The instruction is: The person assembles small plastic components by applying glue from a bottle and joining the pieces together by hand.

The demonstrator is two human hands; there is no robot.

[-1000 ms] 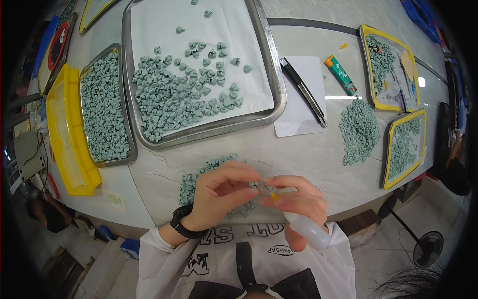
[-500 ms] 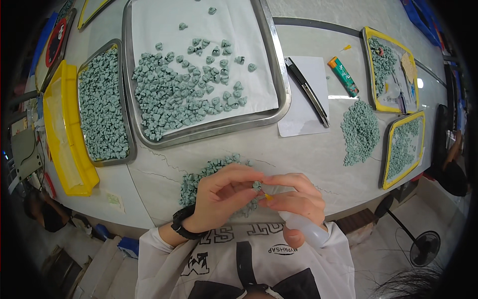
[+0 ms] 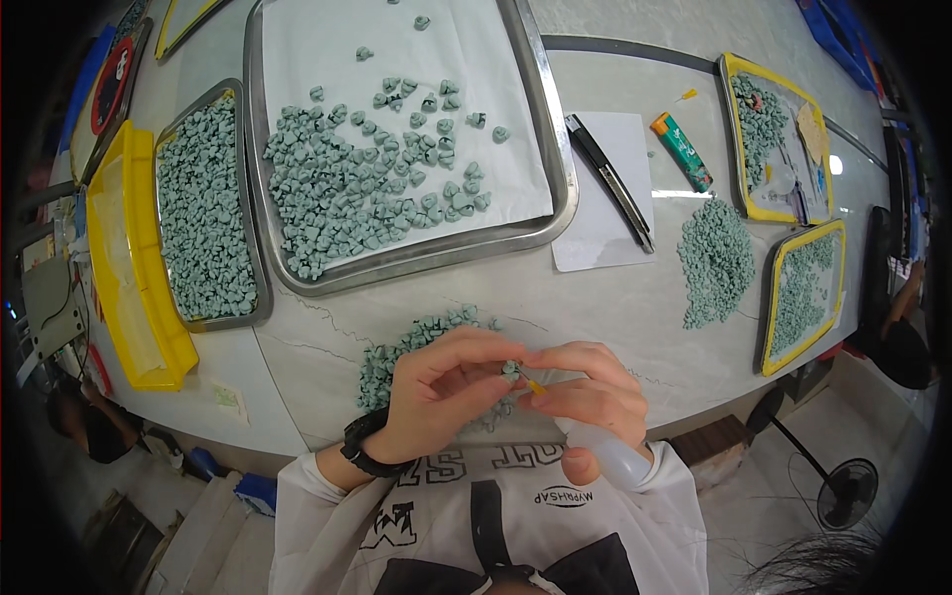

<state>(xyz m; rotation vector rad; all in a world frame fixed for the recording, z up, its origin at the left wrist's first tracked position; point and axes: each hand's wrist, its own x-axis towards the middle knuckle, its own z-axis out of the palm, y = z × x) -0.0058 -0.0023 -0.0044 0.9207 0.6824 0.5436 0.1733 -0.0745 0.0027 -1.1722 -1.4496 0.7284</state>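
Between the thumb and fingers of my left hand (image 3: 451, 382) is a small grey-green part (image 3: 511, 368), lumpy in shape. My right hand (image 3: 593, 392) grips a translucent white squeeze bottle (image 3: 612, 458) with a yellow needle tip (image 3: 536, 387). The thin needle points at the small part; I cannot tell whether it touches. The fingertips of both hands almost meet. Under and behind my left hand lies a loose pile of the same grey-green parts (image 3: 382, 367) on the table, partly hidden by the hand.
Ahead stands a large steel tray (image 3: 416, 260) with parts on white paper; a smaller full tray (image 3: 260, 288) and a yellow bin (image 3: 149, 327) are left. A utility knife (image 3: 613, 186), green tube (image 3: 682, 154), small-piece pile (image 3: 716, 263) and yellow-rimmed trays (image 3: 769, 362) lie right.
The needle has drawn back slightly from the small part, so more of its thin shaft shows. My right thumb has shifted a little on the bottle. My left hand stays in place.
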